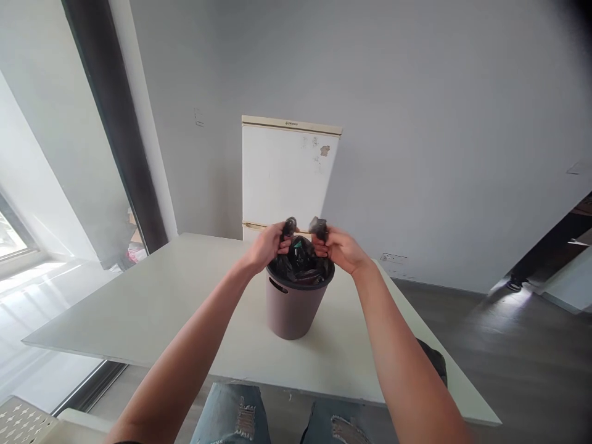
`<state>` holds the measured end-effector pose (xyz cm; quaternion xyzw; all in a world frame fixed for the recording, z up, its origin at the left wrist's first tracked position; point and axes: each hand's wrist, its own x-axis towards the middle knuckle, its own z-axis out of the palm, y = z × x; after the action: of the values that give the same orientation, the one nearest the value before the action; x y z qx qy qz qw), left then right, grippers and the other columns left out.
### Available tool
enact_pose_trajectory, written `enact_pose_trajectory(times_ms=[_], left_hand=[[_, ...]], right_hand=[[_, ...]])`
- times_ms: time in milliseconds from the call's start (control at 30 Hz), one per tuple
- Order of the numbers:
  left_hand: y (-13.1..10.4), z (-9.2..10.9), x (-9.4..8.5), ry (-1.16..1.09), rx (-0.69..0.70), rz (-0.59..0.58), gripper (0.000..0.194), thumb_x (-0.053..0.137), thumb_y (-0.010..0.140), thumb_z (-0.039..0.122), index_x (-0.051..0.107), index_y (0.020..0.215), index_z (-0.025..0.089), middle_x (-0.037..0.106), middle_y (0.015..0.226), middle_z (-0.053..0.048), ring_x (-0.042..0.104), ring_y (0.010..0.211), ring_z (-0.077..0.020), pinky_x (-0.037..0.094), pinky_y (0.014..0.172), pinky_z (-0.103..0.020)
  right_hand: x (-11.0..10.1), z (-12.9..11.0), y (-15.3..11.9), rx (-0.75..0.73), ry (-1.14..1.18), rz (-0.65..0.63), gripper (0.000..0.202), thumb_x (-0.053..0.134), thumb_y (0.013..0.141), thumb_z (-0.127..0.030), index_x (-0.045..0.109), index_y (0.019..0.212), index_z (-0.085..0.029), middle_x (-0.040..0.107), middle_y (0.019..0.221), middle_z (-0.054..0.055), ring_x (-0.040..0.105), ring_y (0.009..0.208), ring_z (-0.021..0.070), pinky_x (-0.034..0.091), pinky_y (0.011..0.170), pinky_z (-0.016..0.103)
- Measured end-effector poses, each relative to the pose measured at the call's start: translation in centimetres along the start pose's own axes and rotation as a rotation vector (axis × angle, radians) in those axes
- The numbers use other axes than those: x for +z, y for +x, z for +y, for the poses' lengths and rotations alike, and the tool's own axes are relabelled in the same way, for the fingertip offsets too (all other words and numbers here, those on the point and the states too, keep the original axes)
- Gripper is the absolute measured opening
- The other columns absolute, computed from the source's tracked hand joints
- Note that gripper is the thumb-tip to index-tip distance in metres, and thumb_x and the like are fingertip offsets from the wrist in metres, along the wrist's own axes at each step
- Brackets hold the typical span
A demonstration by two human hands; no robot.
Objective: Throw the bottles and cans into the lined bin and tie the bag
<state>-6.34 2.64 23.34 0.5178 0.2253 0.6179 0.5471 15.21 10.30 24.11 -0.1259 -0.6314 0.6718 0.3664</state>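
A mauve trash can [293, 311] with a dark rim and a slot handle stands upright on the white table. Inside it lies a black plastic trash bag [303, 262], bunched below the rim, with a small green patch showing. My left hand [272, 242] is closed over the can's left side, pinching a gathered end of the black bag. Opposite it, my right hand [341, 246] is closed on another gathered piece of the bag. Both ends stick up above the rim, apart from each other. What else the can holds is hidden by the bag.
The white table [185, 296] spreads wide to the left. A black item [433, 361] lies at its right edge, partly behind my right forearm. Beyond the table a white refrigerator [284, 172] stands against the grey wall. A perforated light-coloured surface [23, 422] shows at lower left.
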Motion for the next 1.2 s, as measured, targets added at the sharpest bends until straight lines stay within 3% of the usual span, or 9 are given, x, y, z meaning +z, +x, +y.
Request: enact_pose_trajectory(times_ms=[267,433,533,667,767,867,1000,1100,1200], left_hand=[[0.2,-2.5,0.7,0.332,0.280,0.139,0.003,0.076,0.090,0.022,0.077,0.091,0.019,0.071,0.076,-0.005,0.060,0.054,-0.0135,0.046,0.050,-0.026],[-0.4,-1.7,1.4,0.576,0.170,0.035,0.009,0.073,0.086,0.019,0.082,0.086,0.018,0.077,0.081,-0.010,0.071,0.065,-0.0209,0.051,0.048,-0.027],[-0.6,-1.3,1.8,0.674,0.136,0.059,0.020,0.066,0.085,0.015,0.084,0.092,0.017,0.078,0.077,-0.006,0.071,0.063,-0.0164,0.061,0.066,-0.029],[-0.6,-1.3,1.9,0.737,0.228,0.281,0.025,0.063,0.085,0.014,0.086,0.095,0.018,0.075,0.067,-0.001,0.070,0.061,-0.0152,0.060,0.069,-0.028],[-0.7,-1.4,1.6,0.717,0.275,0.396,0.020,0.066,0.089,0.021,0.085,0.095,0.017,0.071,0.062,0.000,0.062,0.053,-0.0125,0.053,0.059,-0.025],[-0.8,-1.6,1.1,0.653,0.278,0.441,0.026,0.069,0.093,0.036,0.084,0.098,0.015,0.066,0.057,0.001,0.054,0.049,-0.0102,0.045,0.054,-0.023],[-1.1,-1.4,0.7,0.506,0.175,0.206,0.043,0.076,0.088,0.052,0.081,0.104,0.012,0.066,0.061,-0.001,0.050,0.047,-0.0083,0.040,0.049,-0.022],[-1.0,-1.1,0.8,0.493,0.089,-0.018,0.044,0.080,0.084,0.055,0.078,0.087,0.011,0.069,0.066,-0.004,0.052,0.049,-0.0084,0.041,0.047,-0.022],[-0.5,-1.1,0.8,0.523,0.067,-0.011,0.041,0.078,0.085,0.053,0.075,0.081,0.013,0.063,0.056,-0.002,0.055,0.050,-0.0108,0.042,0.050,-0.022]], right_hand=[[1.5,2.5,2.2,-0.028,-0.214,0.310,0.035,0.082,0.075,-0.051,0.064,0.081,-0.021,0.047,0.056,-0.006,0.032,0.044,0.0066,0.018,0.046,0.025],[2.3,2.1,1.9,0.036,-0.519,0.035,0.014,0.067,0.083,-0.034,0.067,0.080,-0.020,0.062,0.062,0.000,0.051,0.056,0.0136,0.030,0.050,0.025],[2.6,2.0,1.5,0.027,-0.604,-0.081,0.013,0.062,0.083,-0.027,0.060,0.071,-0.021,0.058,0.062,-0.001,0.050,0.060,0.0142,0.033,0.053,0.026],[2.7,1.7,0.5,0.026,-0.534,-0.084,0.021,0.062,0.091,-0.038,0.055,0.080,-0.022,0.053,0.066,-0.003,0.038,0.056,0.0115,0.028,0.051,0.025],[2.6,1.2,-0.5,-0.022,-0.502,-0.034,0.026,0.068,0.092,-0.044,0.052,0.104,-0.027,0.057,0.069,-0.007,0.044,0.057,0.0119,0.036,0.056,0.025],[2.2,1.0,-0.9,-0.076,-0.458,0.077,0.032,0.069,0.092,-0.045,0.044,0.102,-0.027,0.060,0.068,-0.008,0.046,0.052,0.0109,0.035,0.056,0.025],[1.9,1.8,-0.5,-0.142,-0.283,0.246,0.041,0.068,0.090,-0.047,0.033,0.093,-0.027,0.065,0.073,-0.007,0.038,0.048,0.0079,0.028,0.052,0.024],[2.3,2.3,-0.3,-0.086,-0.332,0.074,0.044,0.070,0.091,-0.052,0.034,0.093,-0.027,0.063,0.071,-0.006,0.047,0.055,0.0109,0.028,0.052,0.023],[3.1,2.3,-0.7,-0.063,-0.375,-0.114,0.039,0.067,0.096,-0.054,0.038,0.098,-0.027,0.064,0.076,-0.003,0.055,0.067,0.0144,0.032,0.055,0.024]])
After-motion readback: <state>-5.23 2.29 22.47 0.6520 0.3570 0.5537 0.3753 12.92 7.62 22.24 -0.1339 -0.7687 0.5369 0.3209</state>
